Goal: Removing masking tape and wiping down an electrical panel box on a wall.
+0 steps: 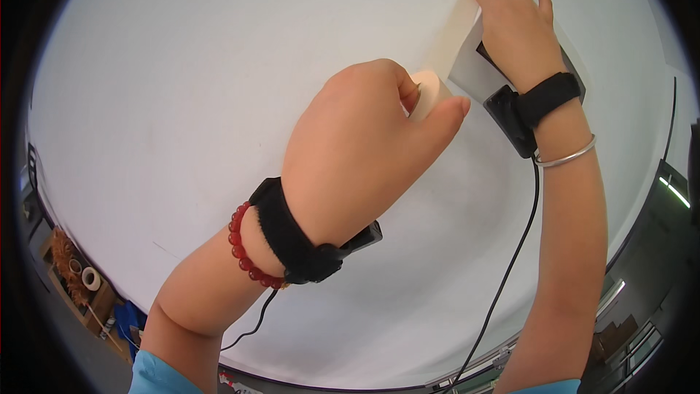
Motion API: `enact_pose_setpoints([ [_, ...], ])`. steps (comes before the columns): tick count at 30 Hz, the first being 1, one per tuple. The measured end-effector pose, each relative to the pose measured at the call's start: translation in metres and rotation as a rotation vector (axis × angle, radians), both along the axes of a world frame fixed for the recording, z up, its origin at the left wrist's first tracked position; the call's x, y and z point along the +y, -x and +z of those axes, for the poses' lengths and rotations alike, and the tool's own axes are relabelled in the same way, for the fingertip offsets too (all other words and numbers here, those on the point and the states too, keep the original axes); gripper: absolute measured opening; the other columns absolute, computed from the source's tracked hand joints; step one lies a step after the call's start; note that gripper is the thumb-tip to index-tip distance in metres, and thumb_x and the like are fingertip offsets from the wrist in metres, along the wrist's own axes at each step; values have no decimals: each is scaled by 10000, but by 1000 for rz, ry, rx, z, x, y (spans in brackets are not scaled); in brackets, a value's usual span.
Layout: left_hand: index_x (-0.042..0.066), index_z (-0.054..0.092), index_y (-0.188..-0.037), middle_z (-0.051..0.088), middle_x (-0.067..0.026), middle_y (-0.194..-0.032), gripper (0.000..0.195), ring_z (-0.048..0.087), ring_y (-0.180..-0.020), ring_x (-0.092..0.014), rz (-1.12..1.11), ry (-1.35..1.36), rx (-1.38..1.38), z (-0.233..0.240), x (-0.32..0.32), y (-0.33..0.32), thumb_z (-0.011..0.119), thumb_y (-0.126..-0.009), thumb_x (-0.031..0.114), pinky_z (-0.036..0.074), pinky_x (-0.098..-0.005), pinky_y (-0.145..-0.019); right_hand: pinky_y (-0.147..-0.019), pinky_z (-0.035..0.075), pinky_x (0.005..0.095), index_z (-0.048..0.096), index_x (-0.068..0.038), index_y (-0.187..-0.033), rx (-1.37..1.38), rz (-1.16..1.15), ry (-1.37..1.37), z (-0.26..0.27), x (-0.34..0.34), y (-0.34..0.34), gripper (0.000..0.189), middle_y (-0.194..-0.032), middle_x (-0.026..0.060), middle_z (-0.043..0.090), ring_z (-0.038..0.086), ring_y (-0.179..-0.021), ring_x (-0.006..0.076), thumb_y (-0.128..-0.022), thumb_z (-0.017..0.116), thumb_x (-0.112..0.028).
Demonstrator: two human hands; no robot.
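My left hand (pixel 361 137) grips a roll of cream masking tape (pixel 429 93), with bent fingers in its core and the thumb along its outer side. A strip of tape (pixel 458 30) runs from the roll up a broad white surface (pixel 191 93), beside the edge of a white sheet (pixel 467 65). The fingers of my right hand (pixel 519 33) are spread over the strip's upper part and the sheet, and the fingertips touch them. A dark flat piece (pixel 490 59) shows partly from under this hand; the rest of it is hidden.
At the lower left, a wooden shelf (pixel 101 306) holds a brown feather duster (pixel 63 251) and another tape roll (pixel 91 279), near a blue cloth (pixel 127 320). Black cables (pixel 514 268) hang from the devices strapped to both wrists. A lit tube (pixel 675 192) shows at the right.
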State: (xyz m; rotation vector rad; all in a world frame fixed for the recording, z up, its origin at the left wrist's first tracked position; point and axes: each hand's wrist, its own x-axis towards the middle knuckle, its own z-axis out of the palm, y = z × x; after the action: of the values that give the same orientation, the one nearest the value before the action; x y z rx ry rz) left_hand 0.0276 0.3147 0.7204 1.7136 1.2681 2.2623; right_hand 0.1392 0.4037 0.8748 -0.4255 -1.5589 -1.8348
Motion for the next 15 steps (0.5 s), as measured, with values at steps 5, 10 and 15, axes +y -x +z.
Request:
enact_pose_setpoints([
  [5,-60,581,-805,569,-51,-561,387,518,-463,-75,-41,33,9,0,4,0,729,-851,295,391,-216,-414,-1092,300,549,641,15,-1153,-1,-97,-2,-1,-7,6,343,-1194,93,653,491,-1271,248,-843,525,-73],
  [10,-67,586,-799,576,-65,-563,403,537,-463,-88,-16,13,21,3,5,-1,728,-847,307,411,-223,-412,-1106,299,536,602,-75,-1259,-27,-221,-71,1,9,1,421,-1312,6,603,424,-1349,195,-874,450,5],
  [15,-76,596,-797,589,-83,-576,431,561,-461,-108,10,21,58,5,4,5,724,-844,333,442,-239,-410,-1105,318,501,631,-63,-1214,-41,-212,-105,-12,4,1,347,-1239,12,639,460,-1319,172,-884,520,-57],
])
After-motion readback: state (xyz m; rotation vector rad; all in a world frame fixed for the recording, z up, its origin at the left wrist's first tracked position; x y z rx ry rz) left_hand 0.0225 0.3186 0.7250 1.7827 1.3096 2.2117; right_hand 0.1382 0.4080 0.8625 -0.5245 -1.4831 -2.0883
